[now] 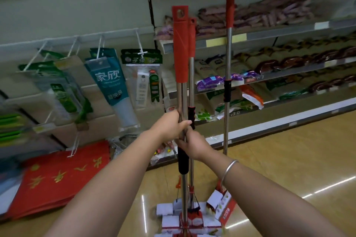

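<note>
Mop (180,48) held upright in both hands
It is gripped by the left hand (171,124) just above the right hand (194,145), the two touching; the second mop (191,75) just behind them could be toppled by a careless swing.

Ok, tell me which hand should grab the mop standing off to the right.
Right, probably. Both grip the held mop, but the right hand sits nearer the far mop; the left hand, higher up, would have to cross over.

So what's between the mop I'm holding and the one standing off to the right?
A third mop, standing close beside the held mop; nothing else before the right mop. Head view shows it.
</note>
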`<state>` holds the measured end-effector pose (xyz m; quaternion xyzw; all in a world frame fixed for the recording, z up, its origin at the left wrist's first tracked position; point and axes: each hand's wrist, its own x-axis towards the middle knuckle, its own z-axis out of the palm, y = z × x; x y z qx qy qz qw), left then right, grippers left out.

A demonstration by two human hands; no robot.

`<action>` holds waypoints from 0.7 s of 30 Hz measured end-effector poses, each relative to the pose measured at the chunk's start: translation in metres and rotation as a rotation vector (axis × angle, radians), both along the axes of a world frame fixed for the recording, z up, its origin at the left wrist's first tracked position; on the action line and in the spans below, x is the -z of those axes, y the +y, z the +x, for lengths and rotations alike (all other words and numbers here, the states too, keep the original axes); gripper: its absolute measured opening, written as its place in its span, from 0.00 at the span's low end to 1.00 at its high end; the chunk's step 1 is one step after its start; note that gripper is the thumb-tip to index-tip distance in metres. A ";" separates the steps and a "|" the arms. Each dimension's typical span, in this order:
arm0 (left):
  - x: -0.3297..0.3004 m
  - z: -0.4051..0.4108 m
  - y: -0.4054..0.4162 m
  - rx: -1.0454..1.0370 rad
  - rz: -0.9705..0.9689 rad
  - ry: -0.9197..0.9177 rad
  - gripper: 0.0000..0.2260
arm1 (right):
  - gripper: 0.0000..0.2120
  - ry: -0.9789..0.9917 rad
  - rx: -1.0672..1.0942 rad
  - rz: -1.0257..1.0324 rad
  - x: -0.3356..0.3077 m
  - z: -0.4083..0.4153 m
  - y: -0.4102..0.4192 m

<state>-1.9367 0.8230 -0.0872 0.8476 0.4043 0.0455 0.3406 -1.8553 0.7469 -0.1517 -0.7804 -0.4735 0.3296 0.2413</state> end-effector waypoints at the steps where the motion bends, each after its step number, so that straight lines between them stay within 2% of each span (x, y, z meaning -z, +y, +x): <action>1: -0.008 -0.003 -0.003 -0.002 0.022 -0.004 0.15 | 0.25 -0.009 -0.011 0.019 -0.007 -0.002 -0.002; 4: -0.037 -0.019 -0.014 -0.058 0.124 -0.060 0.10 | 0.21 -0.033 -0.072 0.074 -0.036 -0.013 -0.006; 6: -0.058 -0.035 -0.022 -0.165 0.229 -0.137 0.14 | 0.17 -0.060 -0.148 0.121 -0.061 -0.024 -0.006; 8: -0.077 -0.049 -0.025 -0.243 0.312 -0.228 0.14 | 0.19 -0.048 -0.215 0.172 -0.089 -0.035 -0.006; 11: -0.109 -0.064 -0.023 -0.264 0.390 -0.328 0.12 | 0.19 0.088 -0.329 0.169 -0.135 -0.038 -0.001; 14: -0.134 -0.071 -0.016 -0.243 0.478 -0.372 0.14 | 0.23 0.311 -0.440 -0.019 -0.168 -0.022 0.007; 16: -0.140 -0.072 -0.012 -0.219 0.490 -0.395 0.15 | 0.30 0.413 -0.403 -0.122 -0.174 -0.005 0.015; 18: -0.141 -0.071 -0.007 -0.198 0.461 -0.423 0.16 | 0.33 0.443 -0.272 -0.144 -0.170 0.011 0.022; 21: -0.140 -0.067 0.003 -0.154 0.355 -0.486 0.18 | 0.32 0.292 -0.061 -0.166 -0.144 0.035 0.031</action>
